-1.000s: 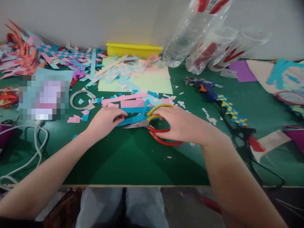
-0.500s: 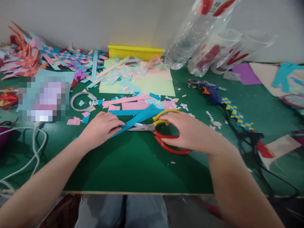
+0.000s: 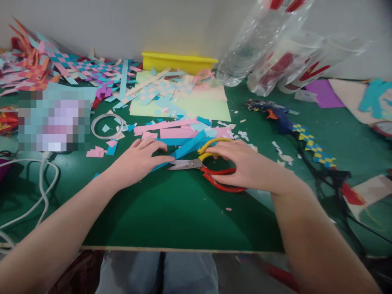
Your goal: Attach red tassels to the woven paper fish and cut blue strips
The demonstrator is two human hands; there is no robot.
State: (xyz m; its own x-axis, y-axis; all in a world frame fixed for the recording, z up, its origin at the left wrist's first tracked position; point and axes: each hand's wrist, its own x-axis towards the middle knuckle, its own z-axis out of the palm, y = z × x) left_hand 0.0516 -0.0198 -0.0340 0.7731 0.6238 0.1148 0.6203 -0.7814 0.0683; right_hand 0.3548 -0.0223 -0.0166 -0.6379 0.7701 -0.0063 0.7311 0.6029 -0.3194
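My left hand rests on the green table with its fingers closed on the near end of a blue paper strip. The strip runs diagonally up and to the right, over the scissors. Their steel blades point left, almost touching my left fingertips. My right hand lies over the scissors' handles, one yellow and one red, with its fingers curled onto the yellow loop. Pink and blue paper strips lie just behind both hands.
Woven paper mats and a yellow tray line the back wall. A light green sheet, a tape ring, a blue glue gun with its black cord, plastic bottles and a white cable surround the work area.
The blue strip has tilted from nearly flat to a steeper diagonal across the scissors. Both hands stayed roughly in place; my left fingers slid along the strip's near end.
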